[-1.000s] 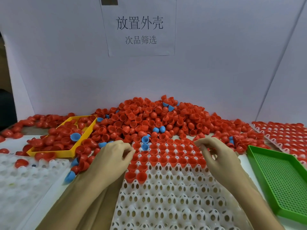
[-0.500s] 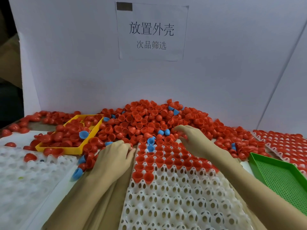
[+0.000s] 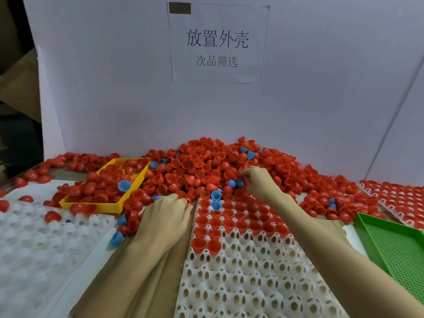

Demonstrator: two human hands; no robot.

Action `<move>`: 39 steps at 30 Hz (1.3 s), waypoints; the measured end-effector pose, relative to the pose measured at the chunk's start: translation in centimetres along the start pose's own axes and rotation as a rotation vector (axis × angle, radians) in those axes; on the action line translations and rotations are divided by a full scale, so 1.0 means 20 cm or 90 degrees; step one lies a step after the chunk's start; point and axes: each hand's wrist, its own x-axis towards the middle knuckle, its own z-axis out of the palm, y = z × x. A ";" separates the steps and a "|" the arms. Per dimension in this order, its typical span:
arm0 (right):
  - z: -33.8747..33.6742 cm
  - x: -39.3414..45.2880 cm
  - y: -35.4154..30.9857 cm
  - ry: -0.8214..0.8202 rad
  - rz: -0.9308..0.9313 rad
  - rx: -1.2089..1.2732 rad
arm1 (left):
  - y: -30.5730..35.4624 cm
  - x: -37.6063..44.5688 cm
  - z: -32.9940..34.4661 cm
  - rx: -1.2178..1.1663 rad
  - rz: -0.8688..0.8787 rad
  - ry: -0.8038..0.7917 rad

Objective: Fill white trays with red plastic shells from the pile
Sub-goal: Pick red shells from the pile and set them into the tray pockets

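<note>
A big pile of red shells [image 3: 218,161] lies against the white back wall, with a few blue shells mixed in. In front of me lies a white tray [image 3: 252,283] with its far rows filled with red shells [image 3: 229,223]. My right hand [image 3: 259,183] reaches into the pile's front, fingers curled down among red shells next to two blue shells [image 3: 235,183]; what it holds is hidden. My left hand [image 3: 166,216] rests at the tray's left edge, fingers curled against the loose shells there.
A yellow tray [image 3: 128,196] holding red shells and a blue one sits at the left. A second white tray [image 3: 34,244] lies at the near left, a green mesh tray [image 3: 399,246] at the right, and a filled white tray [image 3: 401,193] at the far right.
My right hand has moved from the tray's right side forward into the pile. The left hand has stayed at the tray's left edge. The camera has tilted closer.
</note>
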 end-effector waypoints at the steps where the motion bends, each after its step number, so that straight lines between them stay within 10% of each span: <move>1: -0.02 -0.01 0.00 0.023 0.006 0.027 | 0.00 0.00 0.00 -0.002 0.000 0.002; 28: -0.29 -0.75 -0.10 -0.037 -0.114 0.396 | 0.37 -0.14 -0.05 -0.541 0.177 -0.064; 39: -0.38 -0.77 0.07 0.056 -0.017 0.396 | 0.27 -0.10 -0.10 -0.304 0.165 -0.045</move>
